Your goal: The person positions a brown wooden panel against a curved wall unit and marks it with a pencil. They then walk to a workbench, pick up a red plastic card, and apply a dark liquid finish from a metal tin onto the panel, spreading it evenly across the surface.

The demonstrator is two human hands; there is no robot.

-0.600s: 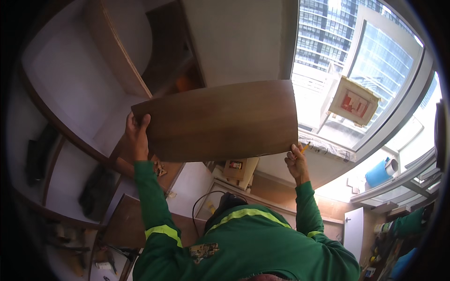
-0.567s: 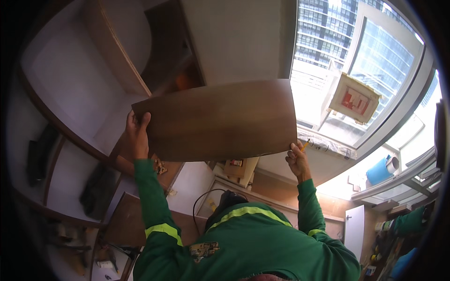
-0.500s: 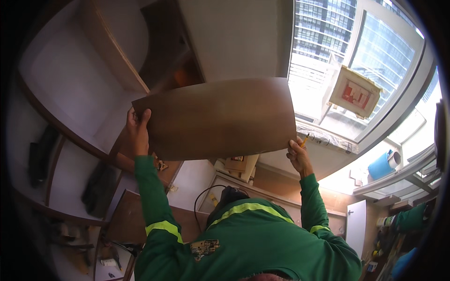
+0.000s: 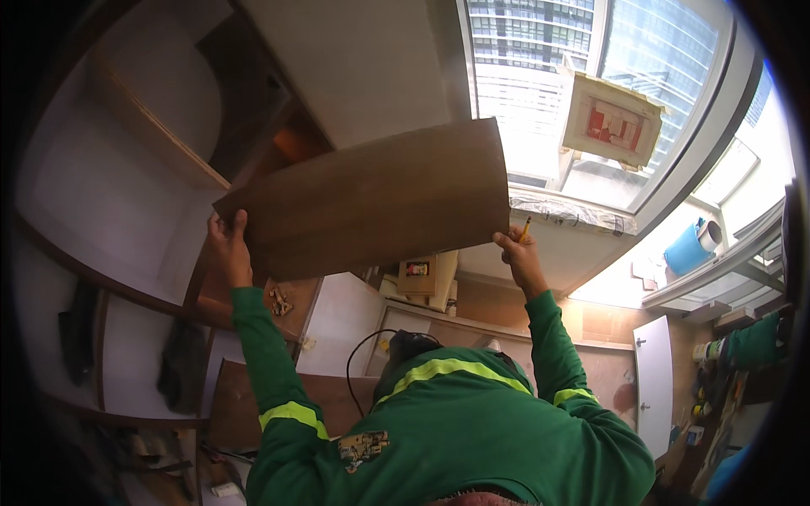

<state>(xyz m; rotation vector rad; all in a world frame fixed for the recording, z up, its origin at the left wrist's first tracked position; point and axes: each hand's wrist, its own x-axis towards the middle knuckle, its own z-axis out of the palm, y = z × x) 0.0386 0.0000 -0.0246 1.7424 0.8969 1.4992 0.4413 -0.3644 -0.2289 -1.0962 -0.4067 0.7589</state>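
Observation:
A brown rectangular panel (image 4: 380, 198) is held up in front of me, its right end higher than its left. My left hand (image 4: 229, 244) grips its lower left corner, thumb on the near face and fingers behind. At the lower right corner, my right hand (image 4: 516, 251) pinches the panel's edge. A yellow pencil (image 4: 526, 228) sticks up from that same right hand. The panel hides part of the cabinet and wall behind it.
Open cabinet compartments (image 4: 110, 177) fill the left side. A brown ledge (image 4: 295, 308) bears small hardware (image 4: 280, 301). At the right are a window with a taped-up picture sheet (image 4: 614, 124), a blue bucket (image 4: 693, 244) and a white door panel (image 4: 654, 384). A cardboard box (image 4: 418, 277) stands below the panel.
The panel and both my hands have shifted left in the view. The panel has tilted more, its left end lower, as my view turned somewhat to the right.

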